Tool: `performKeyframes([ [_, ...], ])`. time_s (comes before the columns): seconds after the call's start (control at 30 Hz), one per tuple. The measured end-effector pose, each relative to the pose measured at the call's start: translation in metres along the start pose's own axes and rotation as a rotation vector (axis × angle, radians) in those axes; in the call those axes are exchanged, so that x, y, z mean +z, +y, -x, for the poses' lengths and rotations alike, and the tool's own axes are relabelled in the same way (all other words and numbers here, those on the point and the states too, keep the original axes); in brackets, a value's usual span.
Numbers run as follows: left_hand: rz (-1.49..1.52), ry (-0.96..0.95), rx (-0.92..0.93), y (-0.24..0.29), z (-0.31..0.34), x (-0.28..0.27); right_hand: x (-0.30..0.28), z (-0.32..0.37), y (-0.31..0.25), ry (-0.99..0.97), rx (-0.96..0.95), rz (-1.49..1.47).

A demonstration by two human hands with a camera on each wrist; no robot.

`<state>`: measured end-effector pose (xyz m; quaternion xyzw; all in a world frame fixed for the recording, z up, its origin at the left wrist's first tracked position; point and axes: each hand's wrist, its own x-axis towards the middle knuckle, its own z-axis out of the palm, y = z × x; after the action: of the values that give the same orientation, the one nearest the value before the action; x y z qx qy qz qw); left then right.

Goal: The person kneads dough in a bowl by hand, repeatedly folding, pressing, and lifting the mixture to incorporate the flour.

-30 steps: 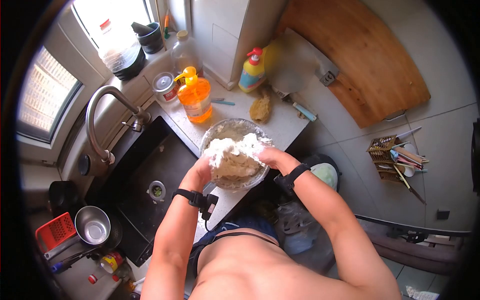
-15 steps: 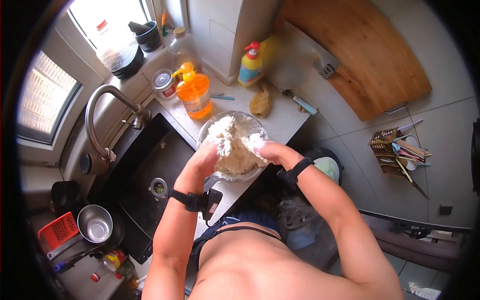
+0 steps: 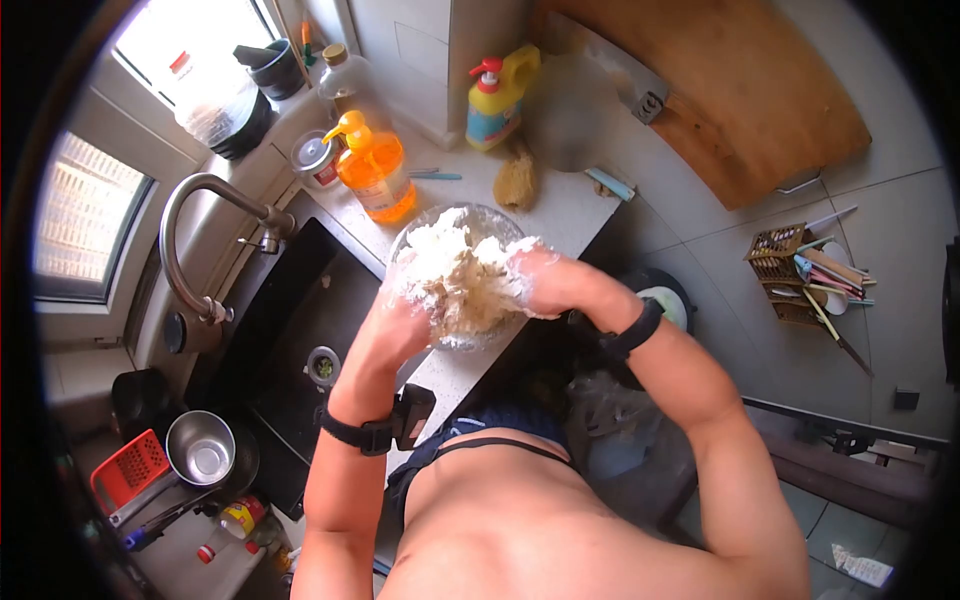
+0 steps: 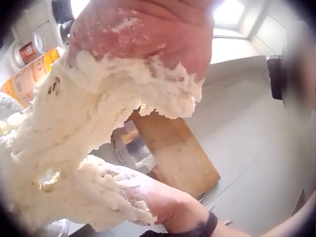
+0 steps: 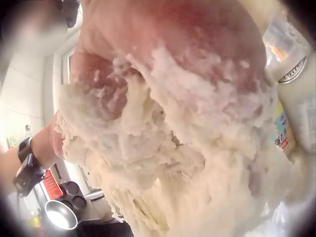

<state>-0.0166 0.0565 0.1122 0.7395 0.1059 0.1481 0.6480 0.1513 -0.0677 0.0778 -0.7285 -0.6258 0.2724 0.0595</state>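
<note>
Running beneath a clear bowl (image 3: 497, 218), a pale counter (image 3: 575, 212) reaches out on both sides of it, and a dark sink (image 3: 320, 310) is set to the left of the bowl in the head view. Over the bowl's mouth lies a ragged mass of sticky, cream-white dough (image 3: 465, 270), spread between both hands, with torn strands and a small hole visible in the wrist views. The left hand (image 3: 395, 315), on the sink side of the bowl, grasps one end of the dough; its fingertips are buried, so exactly how they bend is hidden. The right hand (image 3: 550, 280), over the bowl's opposite side, grips the other end, its skin smeared white. Beyond the bowl stands an orange pump bottle (image 3: 378, 178); farther beyond the bowl is a yellow bottle (image 3: 492, 118) with a red pump. A tan fibrous scrubber (image 3: 516, 183) lies just past the bowl's far rim.
</note>
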Motion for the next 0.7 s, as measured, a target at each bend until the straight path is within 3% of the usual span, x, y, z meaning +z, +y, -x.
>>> performKeyframes([
  [0.03, 0.009, -0.023, 0.013, 0.012, -0.001, -0.001, -0.014, 0.006, -0.001, -0.087, -0.008, 0.053],
  [0.07, -0.216, -0.030, 0.164, 0.019, -0.001, -0.004, -0.023, 0.011, -0.003, -0.032, -0.011, 0.018],
  [0.2, -0.501, -0.098, 0.345, 0.030, -0.004, -0.007, -0.027, 0.015, 0.009, 0.092, -0.110, 0.068],
  [0.3, -0.493, -0.107, 0.303, 0.026, 0.000, -0.006, -0.021, 0.010, 0.014, 0.045, -0.079, 0.095],
  [0.5, -0.654, -0.017, 0.431, 0.037, -0.003, -0.013, -0.037, 0.016, 0.004, 0.064, 0.047, -0.037],
  [0.6, -0.597, 0.002, 0.314, 0.044, -0.008, -0.018, -0.058, 0.015, -0.005, -0.014, 0.039, 0.072],
  [0.7, -0.478, -0.013, 0.273, 0.052, -0.014, -0.019, -0.048, 0.013, 0.006, 0.240, -0.141, 0.067],
])
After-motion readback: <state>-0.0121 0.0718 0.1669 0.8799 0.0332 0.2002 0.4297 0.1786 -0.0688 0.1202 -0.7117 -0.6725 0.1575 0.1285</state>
